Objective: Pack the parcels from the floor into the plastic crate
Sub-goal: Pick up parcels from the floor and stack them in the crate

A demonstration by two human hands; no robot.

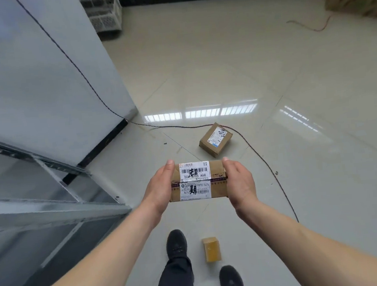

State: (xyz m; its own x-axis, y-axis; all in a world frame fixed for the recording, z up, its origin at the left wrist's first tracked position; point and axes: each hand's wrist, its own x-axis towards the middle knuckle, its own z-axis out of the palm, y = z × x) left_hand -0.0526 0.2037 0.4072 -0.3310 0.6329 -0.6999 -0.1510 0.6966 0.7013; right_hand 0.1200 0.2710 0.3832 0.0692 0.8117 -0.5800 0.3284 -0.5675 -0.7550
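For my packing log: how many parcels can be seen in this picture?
3. One labelled parcel is held between both hands. One brown box lies on the floor ahead, beside the cable. One small yellow-taped parcel lies by the shoes. Others may be out of view.

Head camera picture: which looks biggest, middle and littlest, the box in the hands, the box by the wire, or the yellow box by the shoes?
1. Held parcel, though it is nearest the camera.
2. Parcel by the wire.
3. Small yellow parcel.
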